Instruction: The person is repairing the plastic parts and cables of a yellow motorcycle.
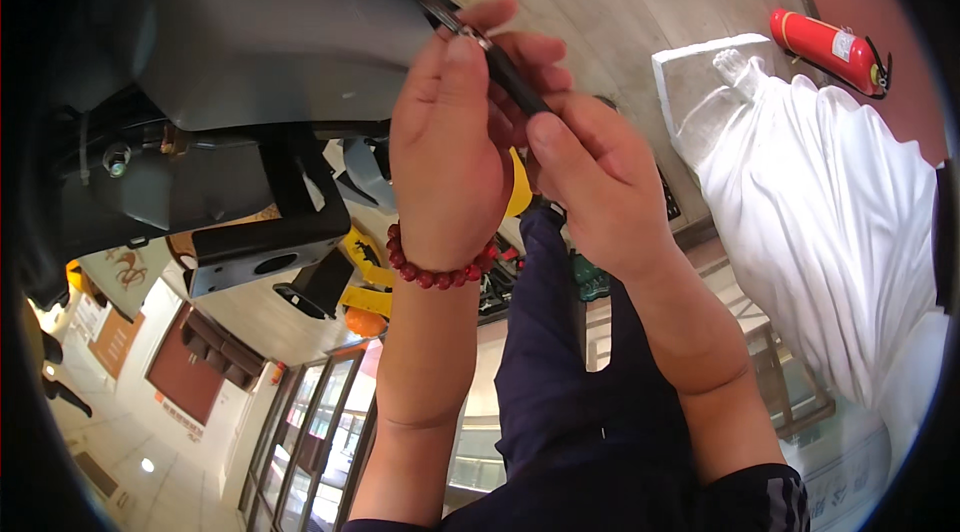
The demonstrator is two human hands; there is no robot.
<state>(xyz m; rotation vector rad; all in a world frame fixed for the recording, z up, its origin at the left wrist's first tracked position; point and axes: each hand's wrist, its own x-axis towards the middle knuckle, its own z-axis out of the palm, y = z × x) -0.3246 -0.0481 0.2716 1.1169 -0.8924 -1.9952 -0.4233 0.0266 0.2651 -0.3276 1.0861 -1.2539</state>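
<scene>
Both hands are raised together at the upper middle, on a slim tool with a black handle (pixel 516 80) and a narrow metal end. My left hand (pixel 445 132), with a red bead bracelet (pixel 435 278) at the wrist, has its thumb and fingers around the tool where metal meets handle. My right hand (pixel 600 167) pinches the handle's lower end between thumb and fingers. The metal end points up and left, along the edge of a large dark grey panel (pixel 280 32). Whether it touches the panel, and what kind of tool it is, I cannot tell.
Under the panel juts a black bracket (pixel 265 257) with an oval hole; a bolt (pixel 118 162) sits farther left. Yellow parts (pixel 366 302) and an orange ball-like thing (pixel 364 323) lie below. At right are a white draped cloth (pixel 820 202) and a red fire extinguisher (pixel 826 50).
</scene>
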